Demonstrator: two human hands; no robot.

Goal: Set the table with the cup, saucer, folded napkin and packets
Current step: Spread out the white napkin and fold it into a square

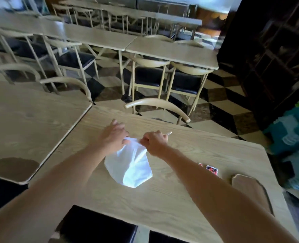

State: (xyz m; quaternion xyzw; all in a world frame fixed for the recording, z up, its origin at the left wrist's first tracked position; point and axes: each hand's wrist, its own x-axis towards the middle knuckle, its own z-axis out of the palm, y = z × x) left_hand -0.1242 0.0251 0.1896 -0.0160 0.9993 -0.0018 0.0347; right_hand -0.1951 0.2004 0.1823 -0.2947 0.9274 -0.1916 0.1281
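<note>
Head view: left hand (114, 135) and right hand (154, 142) each pinch the white napkin's (129, 167) far edge over the table (189, 190); packets (211, 169) blurred, print unreadable.

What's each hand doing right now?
Left hand: closed on the napkin's far edge.
Right hand: closed on the same edge.

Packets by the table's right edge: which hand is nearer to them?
Right. The right hand pinches the napkin top, up and left of the packets. The left hand grips the same edge, farther left.
</note>
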